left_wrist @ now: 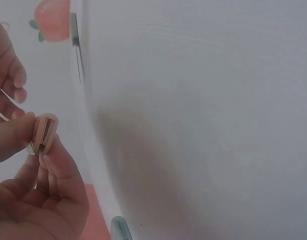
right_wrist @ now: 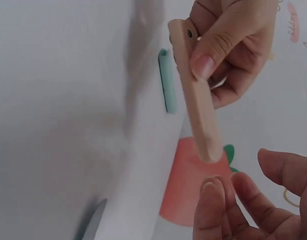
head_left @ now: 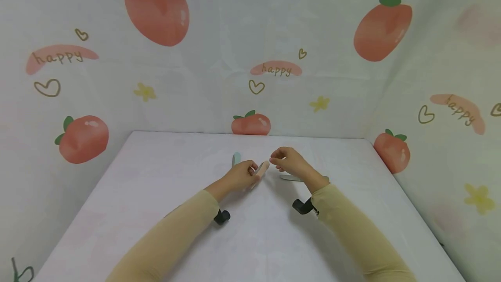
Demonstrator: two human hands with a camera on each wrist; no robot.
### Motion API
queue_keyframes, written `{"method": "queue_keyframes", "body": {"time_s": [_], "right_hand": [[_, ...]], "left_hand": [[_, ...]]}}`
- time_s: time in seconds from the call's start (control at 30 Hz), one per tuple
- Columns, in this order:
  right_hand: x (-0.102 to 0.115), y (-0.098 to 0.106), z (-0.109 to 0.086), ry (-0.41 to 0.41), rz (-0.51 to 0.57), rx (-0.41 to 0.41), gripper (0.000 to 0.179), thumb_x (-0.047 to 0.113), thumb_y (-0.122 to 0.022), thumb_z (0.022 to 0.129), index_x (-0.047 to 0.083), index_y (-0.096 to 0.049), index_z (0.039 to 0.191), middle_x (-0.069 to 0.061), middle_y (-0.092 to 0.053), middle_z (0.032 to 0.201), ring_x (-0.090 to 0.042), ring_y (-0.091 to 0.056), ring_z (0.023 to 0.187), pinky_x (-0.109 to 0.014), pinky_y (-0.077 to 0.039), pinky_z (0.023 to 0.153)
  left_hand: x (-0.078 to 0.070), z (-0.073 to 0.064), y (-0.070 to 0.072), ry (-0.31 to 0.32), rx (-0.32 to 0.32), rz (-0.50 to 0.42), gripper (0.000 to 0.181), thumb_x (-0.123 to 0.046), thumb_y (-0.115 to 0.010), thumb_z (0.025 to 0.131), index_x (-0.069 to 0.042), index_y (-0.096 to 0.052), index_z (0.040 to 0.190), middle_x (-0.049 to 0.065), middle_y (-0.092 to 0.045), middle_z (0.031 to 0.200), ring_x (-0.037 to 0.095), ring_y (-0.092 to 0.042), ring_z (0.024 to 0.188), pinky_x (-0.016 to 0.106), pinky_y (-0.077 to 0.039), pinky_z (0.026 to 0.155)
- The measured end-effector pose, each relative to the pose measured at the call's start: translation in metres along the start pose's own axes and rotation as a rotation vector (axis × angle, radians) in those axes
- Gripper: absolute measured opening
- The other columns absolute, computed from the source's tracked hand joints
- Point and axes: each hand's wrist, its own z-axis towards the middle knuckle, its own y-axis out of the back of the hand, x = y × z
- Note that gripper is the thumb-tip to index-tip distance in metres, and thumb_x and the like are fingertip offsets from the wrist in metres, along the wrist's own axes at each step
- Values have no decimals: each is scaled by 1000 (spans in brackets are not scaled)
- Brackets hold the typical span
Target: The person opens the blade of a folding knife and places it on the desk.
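My left hand [head_left: 242, 176] pinches a folded knife with a beige handle [right_wrist: 197, 102] between thumb and fingers, above the table. A rivet shows near the handle's gripped end, and in the left wrist view the blade lies tucked in the handle slot. Close to the knife's far end is my right hand [head_left: 290, 161], its fingers loosely bent and holding nothing. Beyond the left hand lies a mint-green folded knife [right_wrist: 166, 82]. Under the right forearm lies another knife [head_left: 290, 178], unfolded, with a green handle [left_wrist: 74, 30] and its blade out.
The white table [head_left: 250, 247] runs back to a wall sheet [head_left: 219, 55] printed with fruit, hearts and flowers. Black camera mounts [head_left: 302, 206] hang under both wrists, close over the tabletop.
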Motion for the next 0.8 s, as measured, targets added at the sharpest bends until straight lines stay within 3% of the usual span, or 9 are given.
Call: {"method": "queue_keyframes", "body": {"time_s": [0.3,0.8], "right_hand": [[-5,-19,3,-41,76,-28,25,18,-67,98,-1,-63,115,-13,-64,104,-31,-67,91,-31,-56,77],[-9,-39,-3,45,191,9,29,21,-61,102,-5,-62,115,-11,-68,94,-17,-64,79,-33,-57,78]], "left_hand": [[3,-12,5,-76,-18,-44,30,-23,-73,94,-8,-60,116,1,-63,92,13,-60,75,27,-50,67],[4,-26,5,-117,-41,-97,29,-24,-73,94,-6,-60,112,2,-65,90,13,-60,73,28,-50,63]]}}
